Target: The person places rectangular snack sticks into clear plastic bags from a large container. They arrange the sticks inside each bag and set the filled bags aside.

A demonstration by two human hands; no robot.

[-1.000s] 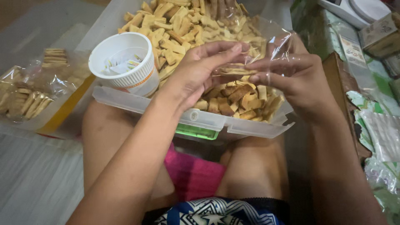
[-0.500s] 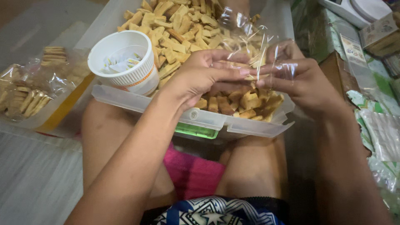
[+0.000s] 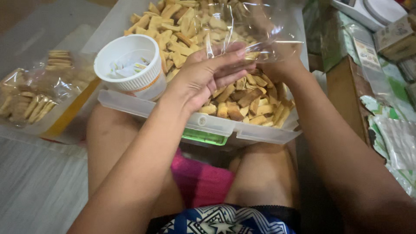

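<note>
A big clear plastic tub (image 3: 225, 126) full of tan cracker pieces (image 3: 182, 21) rests on my knees. My left hand (image 3: 203, 76) pinches the near edge of a clear plastic bag (image 3: 264, 30) held up over the crackers. My right hand (image 3: 277, 65) is mostly hidden inside and behind the bag, gripping its other side. A white paper cup (image 3: 130, 65) with small sachets in it stands in the tub's near left corner, just left of my left hand.
Filled clear bags of crackers (image 3: 30, 97) lie on the floor at left. A brown board (image 3: 342, 91), flat empty bags (image 3: 396, 138) and a cardboard box (image 3: 396, 39) sit at right. A white scale (image 3: 368, 11) is at the top right.
Both hands have lifted the clear bag from low over the crackers to higher up and spread it wider; my right hand has slipped behind the plastic.
</note>
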